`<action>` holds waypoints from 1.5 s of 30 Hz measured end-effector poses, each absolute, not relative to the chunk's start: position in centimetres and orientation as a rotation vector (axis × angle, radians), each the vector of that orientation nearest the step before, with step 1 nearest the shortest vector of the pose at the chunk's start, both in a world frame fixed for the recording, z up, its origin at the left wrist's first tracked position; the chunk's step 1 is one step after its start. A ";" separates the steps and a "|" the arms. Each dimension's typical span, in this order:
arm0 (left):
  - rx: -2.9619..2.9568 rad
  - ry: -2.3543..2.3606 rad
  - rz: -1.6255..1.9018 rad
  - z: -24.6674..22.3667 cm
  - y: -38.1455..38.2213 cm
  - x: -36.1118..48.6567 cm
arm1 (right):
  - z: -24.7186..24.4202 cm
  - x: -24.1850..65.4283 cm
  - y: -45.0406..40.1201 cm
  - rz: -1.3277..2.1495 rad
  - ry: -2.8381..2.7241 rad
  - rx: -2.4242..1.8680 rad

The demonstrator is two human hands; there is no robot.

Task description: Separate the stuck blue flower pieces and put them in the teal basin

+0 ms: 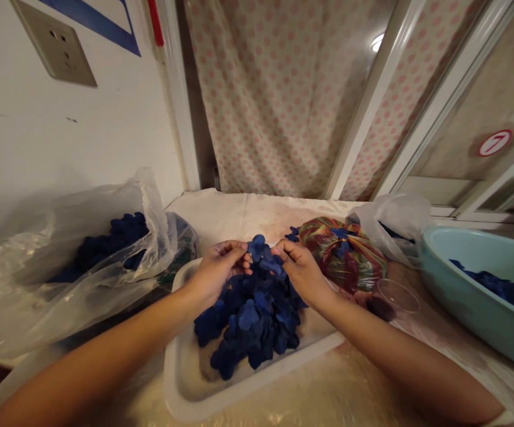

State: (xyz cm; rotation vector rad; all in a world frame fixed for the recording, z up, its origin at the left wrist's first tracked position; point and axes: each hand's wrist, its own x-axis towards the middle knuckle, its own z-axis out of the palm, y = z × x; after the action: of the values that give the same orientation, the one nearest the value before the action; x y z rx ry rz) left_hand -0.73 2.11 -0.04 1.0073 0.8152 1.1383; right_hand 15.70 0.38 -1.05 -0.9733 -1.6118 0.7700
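Between my two hands is a dark blue flower-shaped piece (259,244), held up over a heap of similar blue pieces (257,320). That heap lies in a white tray (175,379). My left hand (221,267) pinches the piece's left edge between thumb and fingers. On the other side, my right hand (300,270) is closed with thumb and fingertip together at the blue pieces' right edge. How many layers are between the fingers is too small to tell.
A clear plastic bag (61,219) with blue pieces stands left. Behind the tray at right is a striped, plastic-wrapped bundle (345,255). A clear round lid (399,295) lies near a turquoise basin (470,296) holding blue pieces. A dotted curtain (274,95) hangs behind.
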 end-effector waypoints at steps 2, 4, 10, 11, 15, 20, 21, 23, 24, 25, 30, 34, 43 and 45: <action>1.098 0.823 1.052 0.1 1.7 -0.6 | -1.0 15.6 0.3 0.736 -1.612 -0.968; 1.199 0.811 0.990 0.3 1.3 -0.5 | -0.9 15.4 -0.1 0.763 -1.629 -0.956; 1.370 0.741 0.858 0.7 0.5 -0.5 | -0.9 14.8 -0.9 0.975 -1.686 -0.855; 1.379 0.733 0.879 0.7 0.5 -0.6 | -0.9 14.9 -0.9 0.912 -1.678 -0.876; 1.454 0.756 0.992 0.6 0.8 -0.9 | -1.0 15.2 -0.7 0.546 -1.570 -1.023; 1.551 0.837 0.809 0.7 0.6 -0.8 | -1.1 15.1 -0.8 0.517 -1.674 -1.072; 1.576 0.830 0.773 0.7 0.5 -0.8 | -1.2 15.1 -0.8 0.540 -1.717 -1.075; 1.622 0.800 0.724 0.8 0.3 -0.8 | -1.4 15.0 -0.9 0.589 -1.771 -1.082; 1.641 0.789 0.702 0.8 0.2 -0.8 | -1.4 15.0 -1.0 0.624 -1.784 -1.075; 1.655 0.789 0.686 0.8 0.1 -0.9 | -1.5 14.9 -1.0 0.667 -1.789 -1.056; 1.666 0.793 0.713 0.9 0.1 -0.8 | -1.3 15.0 -1.1 0.963 -1.689 -0.865; 1.635 0.810 0.817 0.8 0.5 -0.8 | -1.0 15.3 -0.2 0.984 -1.225 -0.796; 1.653 0.994 0.918 0.7 0.8 -0.7 | -0.8 15.8 0.8 0.865 -1.015 -0.812; 1.685 1.020 0.915 0.7 0.7 -0.7 | -1.0 15.8 0.7 0.825 -1.090 -0.811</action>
State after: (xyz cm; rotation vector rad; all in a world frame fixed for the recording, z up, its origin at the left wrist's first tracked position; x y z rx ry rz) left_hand -0.75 0.66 0.73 1.6849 1.0201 0.9153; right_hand 15.75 0.72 -1.02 -0.8113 -1.0896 0.8252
